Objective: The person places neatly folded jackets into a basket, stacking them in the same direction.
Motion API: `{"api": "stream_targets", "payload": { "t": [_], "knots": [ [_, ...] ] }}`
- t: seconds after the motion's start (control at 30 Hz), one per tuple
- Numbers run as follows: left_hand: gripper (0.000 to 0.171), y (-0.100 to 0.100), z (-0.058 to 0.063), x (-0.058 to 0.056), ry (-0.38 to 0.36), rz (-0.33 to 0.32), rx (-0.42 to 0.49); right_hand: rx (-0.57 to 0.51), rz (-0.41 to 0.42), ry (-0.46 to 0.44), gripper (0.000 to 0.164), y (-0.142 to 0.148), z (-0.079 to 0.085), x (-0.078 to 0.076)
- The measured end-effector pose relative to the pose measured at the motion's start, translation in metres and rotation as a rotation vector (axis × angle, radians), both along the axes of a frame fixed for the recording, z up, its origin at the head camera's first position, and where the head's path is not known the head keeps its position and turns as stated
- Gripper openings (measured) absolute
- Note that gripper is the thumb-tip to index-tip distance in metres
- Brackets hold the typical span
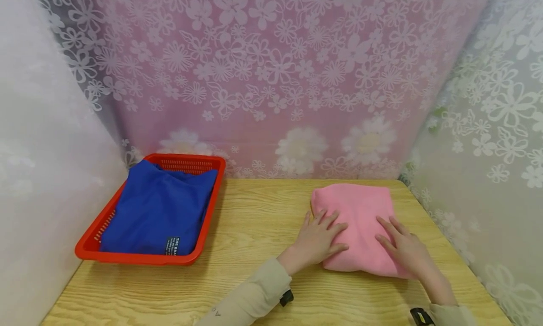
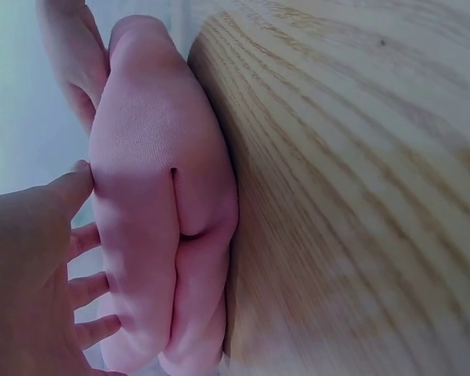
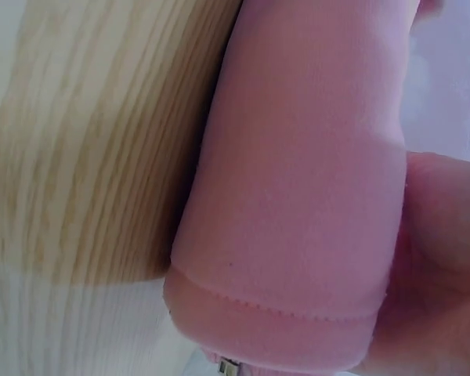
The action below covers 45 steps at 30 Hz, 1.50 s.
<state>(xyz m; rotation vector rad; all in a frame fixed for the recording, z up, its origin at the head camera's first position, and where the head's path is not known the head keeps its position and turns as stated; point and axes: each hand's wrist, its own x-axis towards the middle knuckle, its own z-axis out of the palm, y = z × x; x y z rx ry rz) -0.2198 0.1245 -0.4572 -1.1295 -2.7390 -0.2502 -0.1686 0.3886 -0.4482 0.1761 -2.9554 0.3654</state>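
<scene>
Head view — plump, squarish folded pink cloth (image 1: 360,208), wood-grained tabletop (image 1: 263,222)

Beige sleeves (image 1: 250,295), small dark marks (image 1: 216,312) on the left, black wrist bands (image 1: 421,315)

Both hands (image 1: 316,240) (image 1: 407,249) palm-down, fingers (image 1: 338,229) spread
</scene>
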Motion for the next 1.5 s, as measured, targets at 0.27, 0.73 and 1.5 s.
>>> {"api": "stream_targets", "payload": {
  "t": [0.27,0.73,1.5],
  "knots": [
    [0.057,-0.009,-0.003,-0.001,-0.002,0.004,0.01,-0.001,-0.005,-0.012,0.056,-0.012,0.001,0.0],
    [0.057,-0.027,-0.002,0.0,-0.051,0.004,0.048,0.016,-0.006,-0.012,0.056,-0.029,0.0,-0.003],
    [0.057,-0.059,-0.002,0.001,-0.085,0.023,0.069,0.06,-0.007,0.024,0.055,-0.06,-0.005,-0.007]
  ]
}}
